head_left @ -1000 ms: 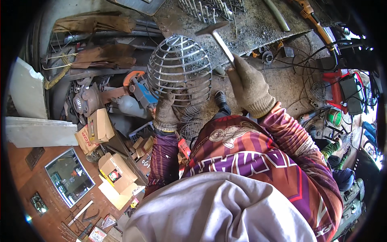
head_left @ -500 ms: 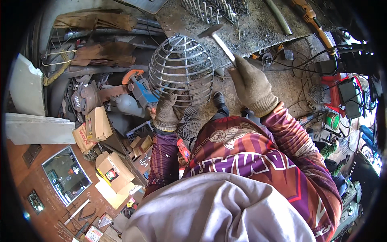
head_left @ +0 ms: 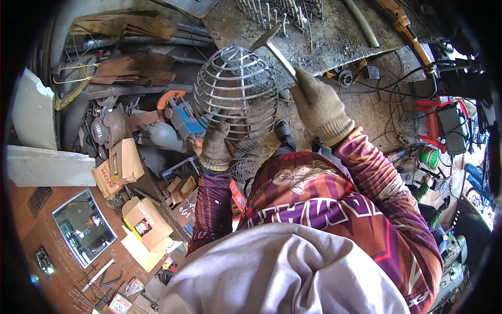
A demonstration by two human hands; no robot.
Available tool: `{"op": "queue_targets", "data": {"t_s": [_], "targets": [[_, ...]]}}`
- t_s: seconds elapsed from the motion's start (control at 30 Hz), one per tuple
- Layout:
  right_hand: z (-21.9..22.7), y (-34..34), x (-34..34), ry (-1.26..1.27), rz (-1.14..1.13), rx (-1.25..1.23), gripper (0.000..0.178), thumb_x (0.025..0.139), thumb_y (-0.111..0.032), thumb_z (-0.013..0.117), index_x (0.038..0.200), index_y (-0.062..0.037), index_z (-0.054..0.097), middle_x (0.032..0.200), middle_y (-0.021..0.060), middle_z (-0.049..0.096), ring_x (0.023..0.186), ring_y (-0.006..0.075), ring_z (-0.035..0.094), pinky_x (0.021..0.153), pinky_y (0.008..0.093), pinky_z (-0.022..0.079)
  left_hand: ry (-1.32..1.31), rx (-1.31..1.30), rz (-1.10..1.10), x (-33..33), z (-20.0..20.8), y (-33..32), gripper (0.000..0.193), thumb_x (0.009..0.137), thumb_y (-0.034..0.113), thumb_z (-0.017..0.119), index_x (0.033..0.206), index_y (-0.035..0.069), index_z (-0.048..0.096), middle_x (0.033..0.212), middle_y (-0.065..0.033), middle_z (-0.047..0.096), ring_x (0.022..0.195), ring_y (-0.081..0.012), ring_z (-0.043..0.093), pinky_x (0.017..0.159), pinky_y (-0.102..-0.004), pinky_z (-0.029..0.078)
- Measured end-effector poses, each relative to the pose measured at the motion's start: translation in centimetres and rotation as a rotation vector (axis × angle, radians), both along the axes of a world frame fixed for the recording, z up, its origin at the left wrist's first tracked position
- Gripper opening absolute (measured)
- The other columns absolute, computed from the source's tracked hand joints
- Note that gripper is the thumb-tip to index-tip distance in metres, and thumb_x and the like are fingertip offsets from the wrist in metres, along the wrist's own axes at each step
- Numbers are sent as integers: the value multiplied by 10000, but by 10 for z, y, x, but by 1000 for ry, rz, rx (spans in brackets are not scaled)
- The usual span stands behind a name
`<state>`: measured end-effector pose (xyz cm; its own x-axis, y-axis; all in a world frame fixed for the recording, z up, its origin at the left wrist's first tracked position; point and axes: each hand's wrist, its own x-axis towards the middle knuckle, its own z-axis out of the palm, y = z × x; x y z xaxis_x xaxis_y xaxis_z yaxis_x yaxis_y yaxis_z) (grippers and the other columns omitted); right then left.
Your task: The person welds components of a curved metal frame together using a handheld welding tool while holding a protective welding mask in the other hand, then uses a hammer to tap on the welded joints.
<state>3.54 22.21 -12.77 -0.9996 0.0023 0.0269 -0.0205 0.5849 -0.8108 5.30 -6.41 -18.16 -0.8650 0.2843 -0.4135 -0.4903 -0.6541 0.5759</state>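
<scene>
A rounded cage of metal rings and ribs (head_left: 242, 86) stands in front of me, at the edge of the worktable. My left hand (head_left: 215, 148), in a brownish knit glove, is closed on the lower rings at the cage's near left. In a matching glove, my right hand (head_left: 321, 109) grips a hammer (head_left: 282, 60) by its pale metal handle. The dark, narrow hammer head is raised beside the top of the cage, on its right; I cannot tell whether the two touch.
The worktable (head_left: 324, 57) carries dark debris, upright metal pins (head_left: 269, 15) and a pipe (head_left: 362, 23). An orange power tool (head_left: 402, 23) lies at its right. Cables and a red stand (head_left: 433, 123) are at right; cardboard boxes (head_left: 149, 222) at lower left. Another person's arm shows at far right.
My right hand and the hammer have moved left and slightly up, bringing the hammer head closer to the cage's top. My left hand keeps its hold, and the cage has barely shifted.
</scene>
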Motion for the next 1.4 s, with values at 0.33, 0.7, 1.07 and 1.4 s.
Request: {"op": "queue_targets", "data": {"t_s": [0.33, 0.7, 1.07, 1.4], "targets": [[2, 1, 7, 59, 47, 129, 398, 916, -236, 518, 1271, -61, 476, 869, 191, 641, 778, 379, 640, 646, 466, 507, -6, -80, 5, 1, 6, 3, 509, 832, 94, 643, 1304, 24, 465, 1215, -171, 577, 1051, -299, 619, 901, -448, 539], [6, 9, -5, 184, -102, 34, 377, 929, -263, 529, 1247, -61, 510, 848, 169, 658, 769, 350, 656, 672, 431, 515, -6, 75, 21, 2, -2, -1, 456, 857, 22, 610, 1295, 34, 486, 1262, -136, 564, 1132, -272, 579, 960, -400, 510], [-7, 59, 14, -86, -428, -363, 363, 925, -203, 574, 1225, 1, 559, 833, 70, 639, 754, 122, 585, 687, 268, 473, 501, -840, -133, 3, -3, -63, 516, 826, 156, 701, 1290, 118, 480, 1194, -82, 599, 1020, -246, 615, 807, -427, 549], [-10, 90, 31, -66, -488, -363, 326, 947, -201, 534, 1216, -22, 575, 750, 20, 577, 667, 86, 518, 609, 257, 441, 1741, -2206, 21, -18, 72, -59, 657, 832, 460, 636, 1362, 122, 445, 1336, -147, 505, 1173, -347, 534, 1004, -468, 433]]}}
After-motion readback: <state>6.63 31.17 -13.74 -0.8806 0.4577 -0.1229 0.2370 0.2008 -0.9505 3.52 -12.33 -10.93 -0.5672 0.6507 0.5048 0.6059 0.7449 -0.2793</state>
